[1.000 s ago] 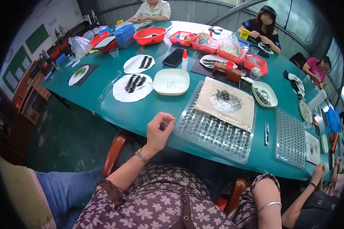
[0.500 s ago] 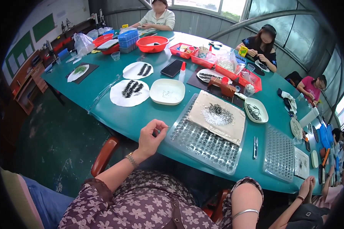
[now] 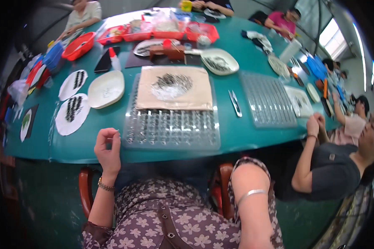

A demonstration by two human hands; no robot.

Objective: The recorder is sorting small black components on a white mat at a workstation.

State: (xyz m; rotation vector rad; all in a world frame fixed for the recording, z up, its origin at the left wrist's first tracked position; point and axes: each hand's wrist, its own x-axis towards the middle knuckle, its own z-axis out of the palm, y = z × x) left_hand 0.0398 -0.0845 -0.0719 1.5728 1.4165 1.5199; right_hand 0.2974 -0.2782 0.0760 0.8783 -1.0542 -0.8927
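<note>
The left hand (image 3: 108, 150), fingertips pinched together, contents unclear, hovers near-left of the clear, dimpled plastic tray (image 3: 172, 145); the right hand's grip cannot be seen.

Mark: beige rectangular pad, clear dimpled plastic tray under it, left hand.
Beige rectangular pad (image 3: 202, 93): head view, bare area near right edge.
Clear dimpled plastic tray (image 3: 174, 129): head view, dimpled part beyond the pad.
Left hand (image 3: 106, 154): head view, middle of the hand.

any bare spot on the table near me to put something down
The green table shows bare between the dimpled tray and the ridged tray, below the metal tool; also left of the left hand, below the white discs. The far side, with its red baskets, is crowded.
</note>
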